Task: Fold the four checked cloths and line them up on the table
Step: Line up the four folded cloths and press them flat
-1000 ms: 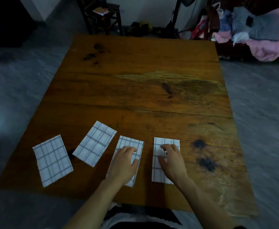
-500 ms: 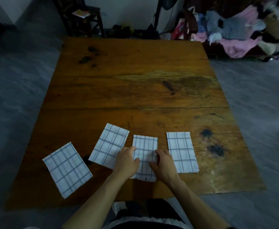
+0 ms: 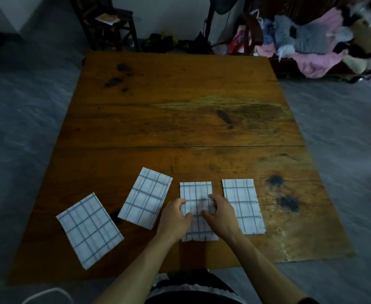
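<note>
Several folded white cloths with a dark check lie near the front of the wooden table (image 3: 180,119). The far-left cloth (image 3: 89,229) is turned at an angle. The second cloth (image 3: 145,197) tilts to the right. The third cloth (image 3: 196,194) lies straight, and both hands rest on it: my left hand (image 3: 174,218) on its left edge, my right hand (image 3: 221,213) on its right edge, fingers spread and pressing flat. The right-hand cloth (image 3: 242,207) lies straight beside it, a narrow gap between the two.
A dark wooden chair (image 3: 112,29) with a booklet on it stands beyond the table's far left corner. A heap of pink and grey clothes (image 3: 307,44) lies at the back right. Grey floor surrounds the table.
My right hand left the right-hand cloth and joined my left hand on the third cloth, which has been turned straight and now lies parallel to the right-hand one. The camera view shifted.
</note>
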Demonstrator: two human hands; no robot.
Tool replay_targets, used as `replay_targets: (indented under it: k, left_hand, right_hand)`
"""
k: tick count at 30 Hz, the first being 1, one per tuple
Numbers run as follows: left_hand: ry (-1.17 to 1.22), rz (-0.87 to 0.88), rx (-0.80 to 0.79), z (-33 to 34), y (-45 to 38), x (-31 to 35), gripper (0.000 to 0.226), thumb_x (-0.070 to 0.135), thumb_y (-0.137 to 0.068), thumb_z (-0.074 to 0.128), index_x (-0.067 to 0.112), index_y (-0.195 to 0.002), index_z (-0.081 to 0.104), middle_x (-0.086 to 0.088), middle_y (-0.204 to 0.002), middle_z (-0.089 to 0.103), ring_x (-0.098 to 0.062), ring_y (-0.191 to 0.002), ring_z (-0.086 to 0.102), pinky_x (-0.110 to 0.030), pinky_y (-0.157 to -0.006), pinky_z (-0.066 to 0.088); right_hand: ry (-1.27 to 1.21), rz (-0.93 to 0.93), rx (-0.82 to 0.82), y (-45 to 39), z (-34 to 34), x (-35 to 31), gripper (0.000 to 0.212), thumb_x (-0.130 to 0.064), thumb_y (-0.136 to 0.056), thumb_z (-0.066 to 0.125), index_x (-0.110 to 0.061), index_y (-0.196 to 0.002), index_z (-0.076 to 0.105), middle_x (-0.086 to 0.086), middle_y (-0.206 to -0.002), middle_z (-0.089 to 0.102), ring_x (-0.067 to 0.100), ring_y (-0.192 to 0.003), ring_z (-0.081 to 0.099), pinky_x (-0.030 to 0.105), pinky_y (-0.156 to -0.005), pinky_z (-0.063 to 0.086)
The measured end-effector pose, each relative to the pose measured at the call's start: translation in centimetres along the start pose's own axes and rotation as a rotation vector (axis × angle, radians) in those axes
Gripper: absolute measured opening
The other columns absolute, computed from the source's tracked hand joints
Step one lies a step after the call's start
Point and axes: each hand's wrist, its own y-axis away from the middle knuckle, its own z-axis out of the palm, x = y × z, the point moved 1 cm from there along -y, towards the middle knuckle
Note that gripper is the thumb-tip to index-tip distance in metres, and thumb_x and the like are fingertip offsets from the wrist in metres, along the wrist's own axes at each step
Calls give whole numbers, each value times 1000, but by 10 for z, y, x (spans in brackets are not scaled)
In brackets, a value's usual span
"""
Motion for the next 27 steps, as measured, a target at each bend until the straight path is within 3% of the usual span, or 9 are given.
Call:
replay_targets:
  k: [6,13,22,27]
  left_hand:
    - [-3,-5,12,-4,0,1,46,33,-94,61,28,-137,46,2,-134,53,-9,-112,55,-27,-87,51]
    - [1,-18,225,-37,2,10,34,26,-95,61,26,-128,54,2,-133,53,-13,-119,53,-26,-89,49]
    - [-55,-86,384,-84,12,-16,31,22,-97,59,22,-127,56,-1,-136,50,-18,-124,50,-30,-92,45]
    - [-115,-33,385,-102,12,-36,33,27,-98,58,24,-130,54,1,-137,50,-18,-126,47,-34,-98,45]
  right_hand:
    - [6,9,13,-4,-1,-2,53,-31,-88,68,-23,-136,47,1,-139,48,16,-125,47,29,-99,44]
    - [13,-116,115,-18,-17,-27,41,-28,-92,64,-23,-131,52,0,-139,50,17,-130,43,33,-106,40]
    - [-65,-310,-120,-29,3,-57,41,-25,-93,63,-22,-133,51,1,-139,48,16,-124,48,22,-94,40]
    - [-22,-325,-226,-18,21,-70,47,-25,-92,64,-18,-136,48,5,-136,50,18,-121,50,24,-92,42]
